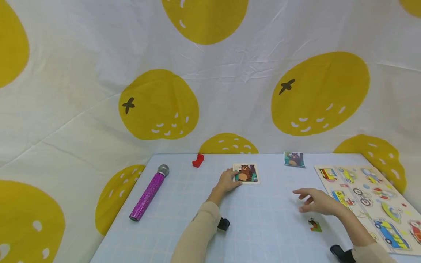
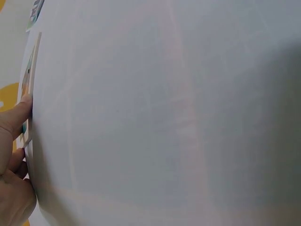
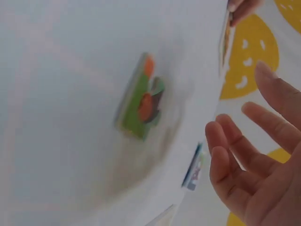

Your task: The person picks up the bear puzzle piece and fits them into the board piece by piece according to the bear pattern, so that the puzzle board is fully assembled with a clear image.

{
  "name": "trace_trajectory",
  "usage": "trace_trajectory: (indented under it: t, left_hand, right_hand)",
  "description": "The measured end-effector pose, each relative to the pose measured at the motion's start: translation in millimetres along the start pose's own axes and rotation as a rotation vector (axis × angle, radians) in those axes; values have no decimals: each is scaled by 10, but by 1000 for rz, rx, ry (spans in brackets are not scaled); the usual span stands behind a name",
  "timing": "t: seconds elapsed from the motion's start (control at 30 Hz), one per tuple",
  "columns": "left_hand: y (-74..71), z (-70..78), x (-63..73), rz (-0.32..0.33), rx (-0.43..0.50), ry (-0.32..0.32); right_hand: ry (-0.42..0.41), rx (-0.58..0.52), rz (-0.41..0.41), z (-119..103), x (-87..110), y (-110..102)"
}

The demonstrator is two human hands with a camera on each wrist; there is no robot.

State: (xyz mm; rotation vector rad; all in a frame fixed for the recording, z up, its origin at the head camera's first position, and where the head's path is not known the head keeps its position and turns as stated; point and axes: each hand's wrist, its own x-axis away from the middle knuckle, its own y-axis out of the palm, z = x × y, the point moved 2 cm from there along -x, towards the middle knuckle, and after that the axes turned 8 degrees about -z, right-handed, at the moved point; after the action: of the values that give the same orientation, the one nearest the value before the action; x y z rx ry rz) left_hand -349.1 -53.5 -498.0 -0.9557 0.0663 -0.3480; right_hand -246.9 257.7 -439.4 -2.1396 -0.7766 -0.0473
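A small square jigsaw puzzle (image 1: 246,173) with a bear picture lies in a pale frame near the back of the table. My left hand (image 1: 227,181) grips its left side; the left wrist view shows the thumb (image 2: 21,112) over the frame's edge and fingers below. My right hand (image 1: 317,201) is held above the table at the right, fingers spread and loosely bent, with nothing in them. Nearest to it lies a loose puzzle piece (image 1: 314,225), green with orange and brown, seen close but blurred as a piece (image 3: 138,101) in the right wrist view.
A bear picture card (image 1: 294,159) lies at the back right. A large board of vehicle pictures (image 1: 368,199) covers the right side. At the left are a purple glitter microphone (image 1: 149,193) and a red piece (image 1: 198,160). A patterned cloth (image 1: 230,102) hangs behind.
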Motion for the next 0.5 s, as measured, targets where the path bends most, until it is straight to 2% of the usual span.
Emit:
trace_trajectory:
  t: [0.1, 0.17, 0.37, 0.5]
  left_hand:
    - [-2, -2, -2, 6, 15, 0]
    - [7, -5, -8, 7, 7, 1]
    - [16, 1, -10, 9, -10, 0]
    - [16, 2, -7, 16, 11, -3]
  right_hand:
    - [98, 12, -12, 110, 168, 95]
    - [124, 14, -26, 174, 247, 185]
    - [66, 18, -50, 257, 377, 406]
    - [16, 104, 7, 259, 387, 460]
